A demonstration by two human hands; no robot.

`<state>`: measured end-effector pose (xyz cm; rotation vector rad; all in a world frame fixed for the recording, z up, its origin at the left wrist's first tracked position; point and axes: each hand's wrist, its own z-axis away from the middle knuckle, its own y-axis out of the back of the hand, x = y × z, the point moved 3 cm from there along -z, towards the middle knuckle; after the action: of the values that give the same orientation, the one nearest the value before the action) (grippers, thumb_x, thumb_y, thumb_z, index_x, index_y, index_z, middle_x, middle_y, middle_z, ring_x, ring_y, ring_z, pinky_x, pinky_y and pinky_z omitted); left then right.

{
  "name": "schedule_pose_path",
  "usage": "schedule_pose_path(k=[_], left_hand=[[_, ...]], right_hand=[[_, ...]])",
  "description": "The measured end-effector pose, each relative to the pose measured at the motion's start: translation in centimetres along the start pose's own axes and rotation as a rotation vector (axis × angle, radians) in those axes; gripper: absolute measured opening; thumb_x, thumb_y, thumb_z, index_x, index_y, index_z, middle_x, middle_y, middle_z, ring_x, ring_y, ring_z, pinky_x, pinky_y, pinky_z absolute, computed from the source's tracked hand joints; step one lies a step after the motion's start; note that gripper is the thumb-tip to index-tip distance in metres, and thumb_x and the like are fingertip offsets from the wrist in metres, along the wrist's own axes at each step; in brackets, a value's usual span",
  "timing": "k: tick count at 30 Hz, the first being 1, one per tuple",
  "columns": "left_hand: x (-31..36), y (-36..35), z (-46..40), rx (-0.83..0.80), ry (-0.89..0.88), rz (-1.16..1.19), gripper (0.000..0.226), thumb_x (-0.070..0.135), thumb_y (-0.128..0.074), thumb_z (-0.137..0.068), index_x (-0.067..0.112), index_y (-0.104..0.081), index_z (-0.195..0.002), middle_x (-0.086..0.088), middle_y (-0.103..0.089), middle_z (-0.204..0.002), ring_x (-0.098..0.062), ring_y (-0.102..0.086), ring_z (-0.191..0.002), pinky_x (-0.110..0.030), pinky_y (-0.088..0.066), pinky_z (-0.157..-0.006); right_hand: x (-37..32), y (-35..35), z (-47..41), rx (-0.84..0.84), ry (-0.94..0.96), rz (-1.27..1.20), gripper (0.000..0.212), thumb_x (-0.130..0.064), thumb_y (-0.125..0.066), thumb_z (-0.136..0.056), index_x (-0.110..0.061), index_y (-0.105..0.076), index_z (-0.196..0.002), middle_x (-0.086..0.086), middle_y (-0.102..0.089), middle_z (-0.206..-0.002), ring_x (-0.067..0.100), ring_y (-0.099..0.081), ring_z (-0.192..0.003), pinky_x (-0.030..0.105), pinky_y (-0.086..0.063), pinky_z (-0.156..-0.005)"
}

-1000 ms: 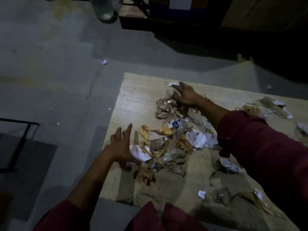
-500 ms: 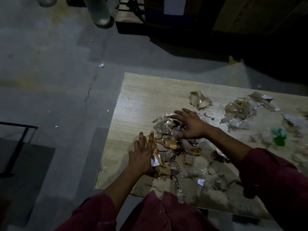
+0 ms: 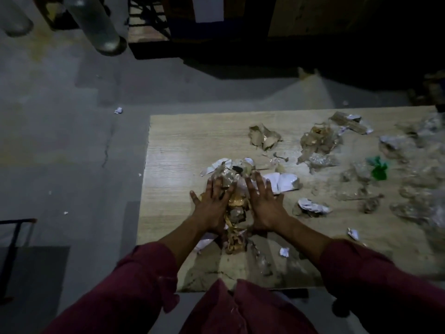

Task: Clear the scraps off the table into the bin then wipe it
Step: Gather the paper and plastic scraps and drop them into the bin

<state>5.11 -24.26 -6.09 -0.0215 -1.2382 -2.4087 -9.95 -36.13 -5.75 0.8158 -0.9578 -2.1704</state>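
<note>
Since a moment ago drawn in from a wide reach, left hand (image 3: 212,208) and right hand (image 3: 263,203) now spread flat, flanking the heaped scraps (image 3: 237,208) near-left on the bench (image 3: 173,150), ready for scooping; no bin visible.

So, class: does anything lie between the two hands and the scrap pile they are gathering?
Nothing visible. The left hand and right hand lie flat against the scrap pile, one on each side. No bin is in view.
</note>
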Motion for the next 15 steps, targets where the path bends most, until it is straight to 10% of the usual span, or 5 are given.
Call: schedule_pose_path(k=[5,10,15], left_hand=[[1.5,1.2,0.4,0.156,-0.033,-0.032,0.134,0.05,-0.086,-0.061,0.011,-0.005,-0.16,-0.018,-0.016,-0.162,-0.042,-0.036,-0.132,-0.055,-0.046,-0.103],[1.9,1.0,1.0,0.26,-0.104,0.258,0.066,0.04,-0.07,-0.079,0.017,-0.053,-0.139,-0.013,-0.058,-0.132,-0.034,-0.06,-0.105,-0.034,-0.047,-0.081],[2.1,2.2,3.5,0.285,-0.076,0.428,0.022,0.029,-0.071,-0.078,0.014,-0.071,-0.094,-0.012,-0.074,-0.096,-0.035,-0.066,-0.089,-0.028,-0.032,-0.065]], right_hand=[[-0.9,0.8,-1.9,0.129,0.112,0.117,0.13,-0.061,-0.077,-0.068,-0.025,0.006,-0.162,0.015,-0.038,-0.152,0.05,-0.047,-0.123,0.057,-0.05,-0.095],[-1.9,1.6,-1.5,0.127,0.197,0.101,0.069,-0.055,-0.067,-0.08,-0.029,-0.048,-0.141,0.008,-0.051,-0.123,0.039,-0.051,-0.099,0.045,-0.052,-0.065],[-3.3,2.4,0.0,0.094,0.221,0.111,0.046,-0.042,-0.061,-0.077,-0.028,-0.066,-0.12,0.003,-0.059,-0.108,0.037,-0.056,-0.09,0.044,-0.051,-0.067]])
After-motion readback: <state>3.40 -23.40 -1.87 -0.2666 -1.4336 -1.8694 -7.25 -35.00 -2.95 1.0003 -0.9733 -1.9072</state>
